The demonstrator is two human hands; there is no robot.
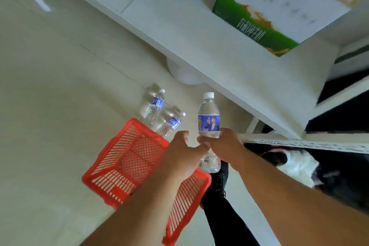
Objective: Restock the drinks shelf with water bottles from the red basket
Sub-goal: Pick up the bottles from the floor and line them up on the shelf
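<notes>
A right hand (223,144) grips a water bottle (209,124) upright, ready for the shelf (229,50) at one o'clock; the left hand (183,152), fingers relaxed, steadies it above the red basket (127,158), where two bottles (161,116) remain.

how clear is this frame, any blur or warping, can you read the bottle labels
Head view: motion blur smears the green and white carton and the shelf; wide-angle bending curves the shelf edges. The held water bottle in the right hand is fairly sharp, but its label text is unreadable. Lighting is soft, with no harsh glare.
</notes>
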